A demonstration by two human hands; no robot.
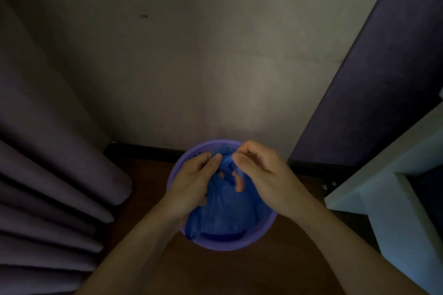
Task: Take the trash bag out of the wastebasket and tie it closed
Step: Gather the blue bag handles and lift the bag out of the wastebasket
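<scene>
A round purple wastebasket [215, 245] stands on the brown floor near the wall. A blue plastic trash bag [225, 213] sits inside it, its top gathered upward above the rim. My left hand [191, 182] pinches the bag's gathered top from the left. My right hand [261, 175] grips the same bunched top from the right, fingers curled around the plastic. Both hands meet over the far side of the basket. The bag's contents are hidden.
Folded purple curtains [48, 175] hang at the left, reaching the floor. A dark purple panel [383, 79] leans along the right, with a white furniture edge [383, 175] below it. A beige wall [191, 55] stands directly behind the basket.
</scene>
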